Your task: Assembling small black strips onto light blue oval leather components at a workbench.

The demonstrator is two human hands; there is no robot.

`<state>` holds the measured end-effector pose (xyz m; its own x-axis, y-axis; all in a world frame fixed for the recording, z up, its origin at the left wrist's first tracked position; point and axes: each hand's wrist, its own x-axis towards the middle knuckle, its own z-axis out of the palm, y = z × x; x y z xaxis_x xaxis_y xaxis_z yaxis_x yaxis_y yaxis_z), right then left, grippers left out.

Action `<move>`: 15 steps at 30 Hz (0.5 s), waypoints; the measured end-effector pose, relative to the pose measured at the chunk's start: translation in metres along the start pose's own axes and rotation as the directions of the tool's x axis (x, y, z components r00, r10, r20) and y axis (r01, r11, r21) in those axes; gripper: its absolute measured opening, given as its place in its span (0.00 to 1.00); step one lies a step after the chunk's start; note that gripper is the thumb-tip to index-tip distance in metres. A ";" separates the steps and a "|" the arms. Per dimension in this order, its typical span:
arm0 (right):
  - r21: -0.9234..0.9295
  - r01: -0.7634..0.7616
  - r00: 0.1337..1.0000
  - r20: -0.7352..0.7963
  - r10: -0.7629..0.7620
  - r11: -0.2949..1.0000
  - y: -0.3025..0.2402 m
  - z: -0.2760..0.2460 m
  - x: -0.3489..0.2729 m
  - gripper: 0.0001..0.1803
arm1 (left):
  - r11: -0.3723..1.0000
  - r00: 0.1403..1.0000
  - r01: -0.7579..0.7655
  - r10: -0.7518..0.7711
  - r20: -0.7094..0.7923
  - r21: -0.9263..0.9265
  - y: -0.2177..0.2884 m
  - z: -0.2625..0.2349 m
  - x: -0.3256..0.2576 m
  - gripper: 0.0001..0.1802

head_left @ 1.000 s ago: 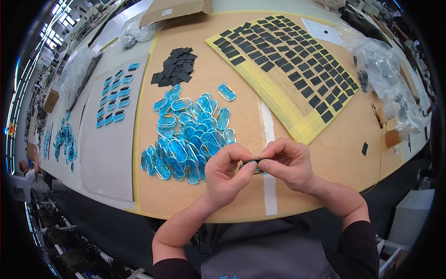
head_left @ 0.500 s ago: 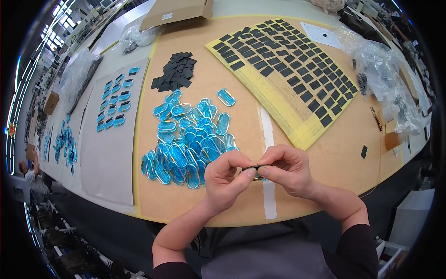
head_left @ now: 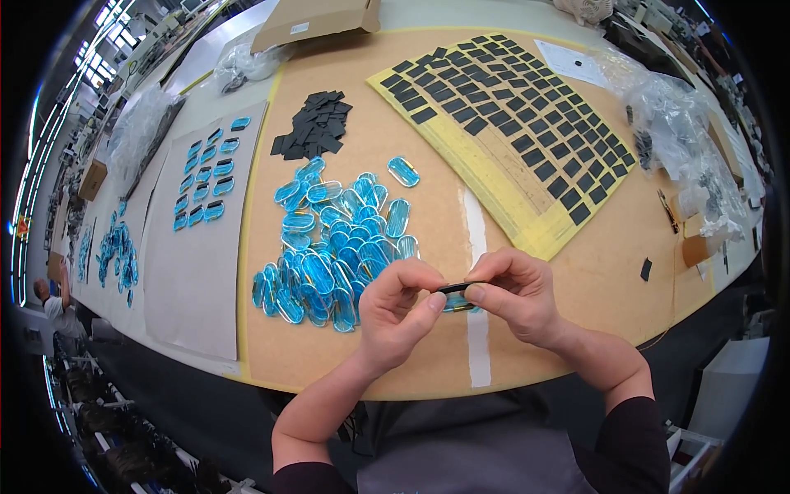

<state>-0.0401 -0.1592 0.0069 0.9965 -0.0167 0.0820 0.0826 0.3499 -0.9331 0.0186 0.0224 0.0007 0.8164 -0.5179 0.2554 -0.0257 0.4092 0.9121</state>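
Just above the near part of the tan table, my left hand (head_left: 395,309) and my right hand (head_left: 518,298) pinch a small blue oval piece between thumbs and fingertips. A black strip (head_left: 458,287) lies along its upper edge, one end at each hand. Below the strip, part of the blue oval piece (head_left: 459,305) shows; fingers cover the rest. Left of my hands spreads a heap of blue oval pieces with pale rims (head_left: 337,247). Behind it lies a pile of black rectangular patches (head_left: 313,125).
Rows of black patches sit on a yellow-edged board (head_left: 527,233) at the far right. At left, a grey sheet (head_left: 193,288) carries blue ovals with black strips. Plastic bags (head_left: 671,123), a tape roll (head_left: 698,247) and tweezers (head_left: 666,211) lie right. A cardboard box (head_left: 317,20) stands behind.
My fingertips have moved slightly apart along the black strip. The held piece has tilted, so more of the strip and the blue oval below it shows.
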 end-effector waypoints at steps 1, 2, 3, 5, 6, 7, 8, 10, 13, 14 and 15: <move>-0.001 0.000 1.000 -0.004 0.000 1.000 -0.001 0.000 0.000 0.06 | 1.000 1.000 0.000 0.000 0.000 -0.001 0.000 0.000 0.000 0.07; -0.001 -0.001 1.000 -0.005 0.001 1.000 -0.001 0.000 0.000 0.06 | 1.000 1.000 0.006 -0.006 0.001 -0.005 -0.001 0.000 0.000 0.07; 0.003 -0.006 1.000 -0.011 0.006 1.000 -0.002 0.000 0.000 0.06 | 1.000 1.000 0.011 -0.011 0.002 -0.009 -0.001 -0.001 0.000 0.07; 0.008 -0.012 1.000 -0.015 0.012 1.000 -0.001 0.001 0.000 0.06 | 1.000 1.000 0.019 -0.020 -0.010 -0.013 -0.003 -0.001 -0.001 0.07; 0.009 -0.015 1.000 -0.017 0.016 1.000 -0.001 0.001 0.000 0.06 | 0.999 0.999 0.028 -0.028 -0.020 -0.017 -0.004 -0.001 -0.001 0.07; 0.009 -0.019 1.000 -0.020 0.019 1.000 -0.001 0.001 0.000 0.06 | 0.999 0.999 0.027 -0.028 -0.021 -0.017 -0.004 -0.001 -0.002 0.07; 0.009 -0.019 1.000 -0.020 0.019 1.000 -0.001 0.001 -0.001 0.06 | 1.000 0.999 0.023 -0.024 -0.026 -0.013 -0.004 -0.001 -0.002 0.07; -0.004 -0.036 0.999 -0.025 0.036 0.999 -0.001 0.001 -0.001 0.06 | 1.000 0.999 0.018 -0.018 -0.031 -0.009 -0.005 -0.001 -0.002 0.07; -0.014 -0.022 1.000 -0.014 0.022 1.000 0.001 0.000 -0.001 0.05 | 1.000 0.999 0.016 -0.016 -0.037 -0.022 -0.007 -0.002 -0.003 0.07; -0.015 -0.021 1.000 -0.015 0.021 1.000 0.001 0.000 -0.001 0.05 | 1.000 1.000 -0.004 0.003 -0.022 -0.016 -0.008 -0.003 -0.003 0.08; -0.017 -0.018 1.000 -0.011 0.018 1.000 0.001 0.000 0.000 0.05 | 1.000 1.000 -0.023 0.023 -0.007 -0.010 -0.009 -0.004 -0.002 0.09</move>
<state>-0.0404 -0.1593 0.0062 0.9979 -0.0207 0.0611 0.0645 0.3337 -0.9405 0.0191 0.0226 -0.0090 0.8196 -0.5031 0.2744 -0.0389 0.4288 0.9026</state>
